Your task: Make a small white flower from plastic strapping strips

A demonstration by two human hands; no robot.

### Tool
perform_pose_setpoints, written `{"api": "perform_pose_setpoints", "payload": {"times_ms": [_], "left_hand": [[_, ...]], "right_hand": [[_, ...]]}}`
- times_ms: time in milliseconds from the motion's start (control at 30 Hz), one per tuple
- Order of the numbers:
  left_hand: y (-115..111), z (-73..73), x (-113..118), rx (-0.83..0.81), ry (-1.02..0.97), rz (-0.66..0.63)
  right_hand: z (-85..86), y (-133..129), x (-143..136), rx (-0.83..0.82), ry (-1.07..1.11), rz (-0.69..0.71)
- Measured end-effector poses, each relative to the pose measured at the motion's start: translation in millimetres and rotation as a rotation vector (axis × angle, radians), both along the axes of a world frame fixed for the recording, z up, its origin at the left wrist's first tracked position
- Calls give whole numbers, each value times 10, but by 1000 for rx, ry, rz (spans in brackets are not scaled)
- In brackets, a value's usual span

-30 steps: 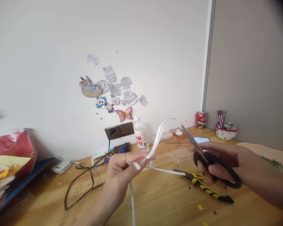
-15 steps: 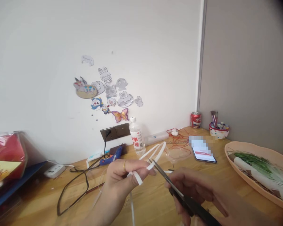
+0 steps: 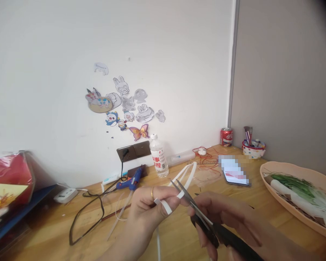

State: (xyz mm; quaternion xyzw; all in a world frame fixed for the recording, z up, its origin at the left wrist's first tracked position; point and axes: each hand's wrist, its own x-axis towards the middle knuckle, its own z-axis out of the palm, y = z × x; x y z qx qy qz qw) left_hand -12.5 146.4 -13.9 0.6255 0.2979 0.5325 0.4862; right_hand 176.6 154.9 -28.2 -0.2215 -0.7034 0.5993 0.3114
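My left hand (image 3: 154, 208), with a ring on one finger, pinches a narrow white strip (image 3: 190, 175). The strip loops up above the fingers, and a short end sticks out over the thumb. Another length hangs below the hand toward the table. In my right hand (image 3: 230, 221) is a pair of black-handled scissors (image 3: 188, 197), fingers wrapped round the handles. Its blades are parted and point up and left, lying at the strip just beside my left fingertips. Whether the blades have cut into the strip I cannot tell.
Behind my hands are a blue glue gun (image 3: 132, 181), a water bottle (image 3: 159, 159) and a phone (image 3: 235, 172). A black cord (image 3: 84, 214) curls at left. On the right are a peach tray (image 3: 271, 194) with greens, a red can (image 3: 226, 137) and a small basket (image 3: 253, 149).
Both hands have shifted slightly right in view. The scissor blades have spread wider around the strip near my left fingertips. More of the glue gun shows.
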Motion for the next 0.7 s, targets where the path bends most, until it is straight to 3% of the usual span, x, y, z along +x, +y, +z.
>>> {"api": "perform_pose_setpoints", "payload": {"times_ms": [200, 400, 700], "left_hand": [[-20, 18, -5, 16, 28, -16], [-85, 158, 17, 14, 82, -52], [-53, 110, 0, 48, 85, -40]], "right_hand": [[-60, -50, -21, 34, 52, 19], [-14, -8, 108, 265, -104, -77], [43, 49, 166, 366, -206, -100]]}}
